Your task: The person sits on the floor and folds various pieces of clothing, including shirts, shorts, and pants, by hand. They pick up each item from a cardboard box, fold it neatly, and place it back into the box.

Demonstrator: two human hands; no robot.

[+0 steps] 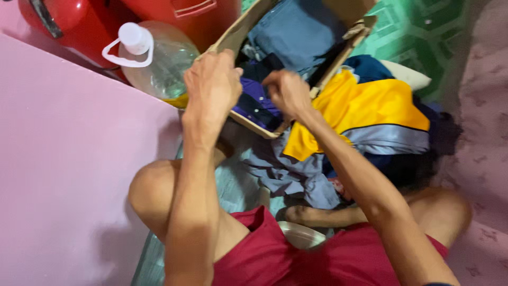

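A: From the head view, what is your left hand (211, 85) doing?

B: Your left hand is curled shut over the near edge of the cardboard box (248, 32), fingers folded on the flap. Just beyond its knuckles stands the clear plastic bottle (159, 61) with the white cap.

A: And your right hand (288, 92)?

B: Your right hand sits just beside the left, fingers bunched and pinching the dark blue garment (256, 106) that lies inside the box, right under your fingertips. I cannot tell how much cloth it grips.

A: What lies around it?

B: Past your right wrist, outside the box, a yellow and grey garment (370, 111) is heaped; a grey cloth (286, 169) lies below your forearm.
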